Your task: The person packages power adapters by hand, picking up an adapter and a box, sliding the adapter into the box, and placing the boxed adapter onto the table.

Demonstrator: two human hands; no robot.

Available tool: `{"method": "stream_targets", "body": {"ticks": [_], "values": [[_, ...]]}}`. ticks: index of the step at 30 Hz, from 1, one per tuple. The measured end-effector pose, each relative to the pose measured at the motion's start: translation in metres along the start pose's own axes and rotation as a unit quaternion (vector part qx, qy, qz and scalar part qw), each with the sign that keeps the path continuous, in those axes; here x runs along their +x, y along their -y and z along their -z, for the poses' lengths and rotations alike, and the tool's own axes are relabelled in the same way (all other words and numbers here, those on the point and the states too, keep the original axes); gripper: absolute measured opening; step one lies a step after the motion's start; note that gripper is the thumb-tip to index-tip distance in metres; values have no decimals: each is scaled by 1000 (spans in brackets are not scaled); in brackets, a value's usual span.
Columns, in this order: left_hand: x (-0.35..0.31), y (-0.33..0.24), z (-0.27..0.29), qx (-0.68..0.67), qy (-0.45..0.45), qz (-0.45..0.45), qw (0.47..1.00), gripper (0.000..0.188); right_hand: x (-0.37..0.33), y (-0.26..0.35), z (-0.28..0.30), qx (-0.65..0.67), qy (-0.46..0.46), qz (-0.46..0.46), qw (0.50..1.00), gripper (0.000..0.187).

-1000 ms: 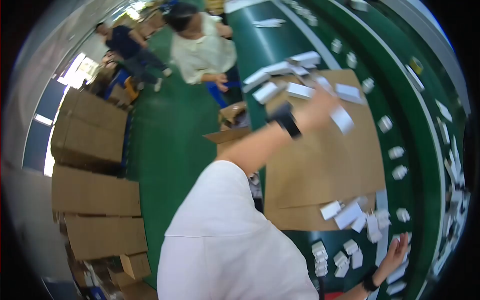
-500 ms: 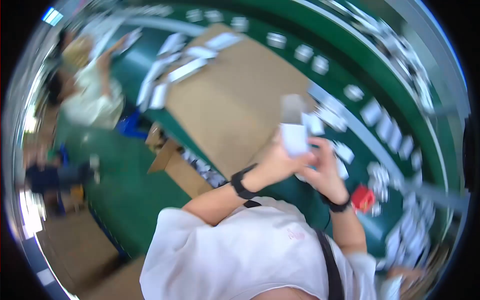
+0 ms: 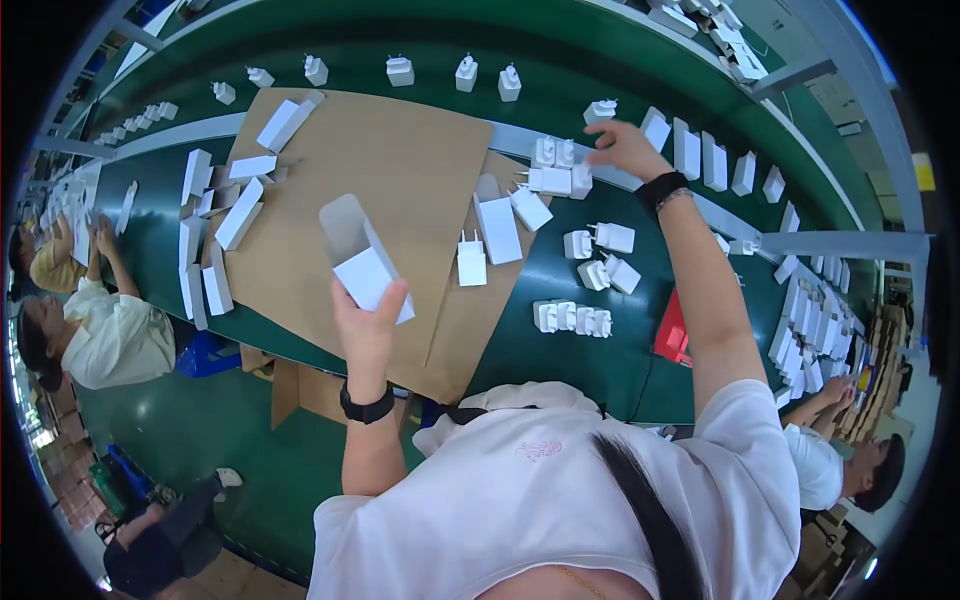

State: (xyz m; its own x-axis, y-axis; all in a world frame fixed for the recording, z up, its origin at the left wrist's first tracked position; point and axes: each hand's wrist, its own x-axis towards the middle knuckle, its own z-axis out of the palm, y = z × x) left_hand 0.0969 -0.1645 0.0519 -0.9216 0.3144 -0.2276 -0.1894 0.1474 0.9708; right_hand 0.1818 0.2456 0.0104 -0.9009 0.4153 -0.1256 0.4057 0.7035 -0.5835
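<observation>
My left hand (image 3: 366, 325) is wrapped round a small white box (image 3: 368, 277), tilted, with its flap open at the far end. Out to the right, my right hand (image 3: 632, 152) reaches over the far edge of the table, its fingers apart and nothing visible between them. Just beyond those fingertips stands a white plug-in charger (image 3: 600, 112). Below and left of that hand is a cluster of white chargers (image 3: 550, 180). Another open white box (image 3: 498, 228) lies between my hands, beside a single charger (image 3: 471, 262).
Brown cardboard (image 3: 300, 190) covers much of the green table, with several white boxes (image 3: 240, 214) at its left. More chargers (image 3: 572, 318) and a red object (image 3: 674, 330) lie at the right. A green strip with spaced chargers (image 3: 400, 71) runs behind. Co-workers sit at both sides.
My hands were together at the white box; now they are apart. The left keeps the box, while the right has moved away toward the far right. The whole view has turned.
</observation>
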Motion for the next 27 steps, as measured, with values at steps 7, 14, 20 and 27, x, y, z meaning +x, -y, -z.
{"method": "stream_targets", "body": {"ticks": [7,14,20,27], "values": [[16,18,1,27,-13,27,999,54,6,0,9,117,97,-135,979,62],[32,2,-41,28,31,12,999,52,10,-22,-46,80,7,-158,984,56],[32,-1,-56,31,56,9,998,54,-1,-22,-50,14,-75,-78,994,51],[30,14,-104,141,193,-91,967,63,-81,16,6,745,-49,-74,661,46]]}}
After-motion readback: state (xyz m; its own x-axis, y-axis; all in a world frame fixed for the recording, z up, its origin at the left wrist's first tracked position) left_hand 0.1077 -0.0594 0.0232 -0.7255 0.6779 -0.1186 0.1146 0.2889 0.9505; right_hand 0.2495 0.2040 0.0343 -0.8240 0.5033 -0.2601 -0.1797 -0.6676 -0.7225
